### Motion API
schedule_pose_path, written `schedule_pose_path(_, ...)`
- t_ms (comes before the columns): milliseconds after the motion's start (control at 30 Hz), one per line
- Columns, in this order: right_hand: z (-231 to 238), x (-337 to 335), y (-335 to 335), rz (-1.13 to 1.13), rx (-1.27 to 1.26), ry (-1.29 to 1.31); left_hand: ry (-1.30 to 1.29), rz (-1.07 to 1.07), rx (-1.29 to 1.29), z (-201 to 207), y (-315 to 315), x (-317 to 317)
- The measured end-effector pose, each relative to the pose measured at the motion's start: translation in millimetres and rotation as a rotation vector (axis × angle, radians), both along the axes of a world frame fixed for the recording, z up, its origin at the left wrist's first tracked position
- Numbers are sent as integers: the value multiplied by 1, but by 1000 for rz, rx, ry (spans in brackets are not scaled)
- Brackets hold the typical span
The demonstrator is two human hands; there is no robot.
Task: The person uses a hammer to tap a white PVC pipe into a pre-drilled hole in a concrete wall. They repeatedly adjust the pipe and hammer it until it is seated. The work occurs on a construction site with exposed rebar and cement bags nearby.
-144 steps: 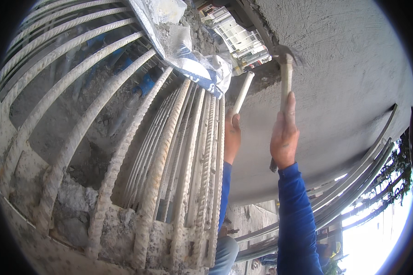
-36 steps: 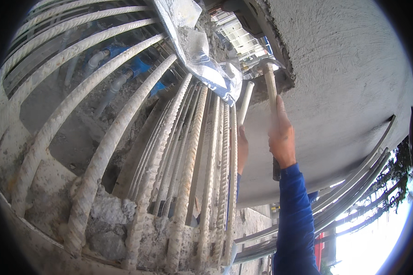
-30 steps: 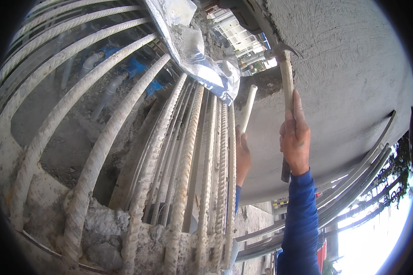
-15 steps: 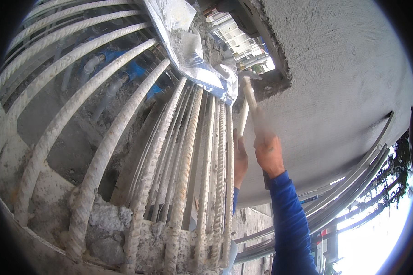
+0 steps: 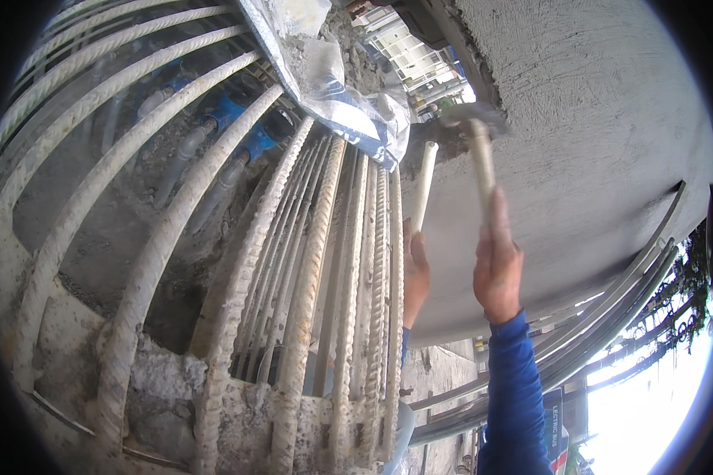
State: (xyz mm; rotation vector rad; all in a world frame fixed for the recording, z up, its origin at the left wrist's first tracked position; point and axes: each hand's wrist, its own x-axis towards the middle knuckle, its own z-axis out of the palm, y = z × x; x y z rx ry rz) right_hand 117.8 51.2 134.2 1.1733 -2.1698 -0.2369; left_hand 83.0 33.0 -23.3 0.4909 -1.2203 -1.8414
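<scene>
My right hand [image 5: 499,277], at the end of a blue sleeve, is closed round the pale handle of a hammer [image 5: 483,162]. The hammer head is smeared by motion and stands up near the broken edge of the grey wall. To its left, my left hand [image 5: 415,277] grips a pale, round rod [image 5: 425,184] that points upward, its top apart from the hammer. Rebar bars partly cover the left hand and forearm, and the rod's lower end is hidden in the hand.
Ribbed rebar [image 5: 313,301] fans across the left and middle. Behind it lie blue fittings [image 5: 257,142] with grey pipes. A white and blue sack [image 5: 348,119] with rubble drapes over the bar tops. A plastered wall [image 5: 594,119] curves along the right; long pipes [image 5: 586,356] run below it.
My right hand and the hammer have moved right, away from the rod. The left hand keeps its hold on the rod with little shift. The whole view has tilted slightly.
</scene>
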Motion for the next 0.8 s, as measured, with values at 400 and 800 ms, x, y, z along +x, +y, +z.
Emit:
schedule_pose_path(400, -18, 1, -11, -223, -190, -241, 18, -239, 123, 9, -13, 12)
schedule_pose_path(800, 34, 35, -29, -249, -337, -206, -11, -206, 45, 16, -11, -10)
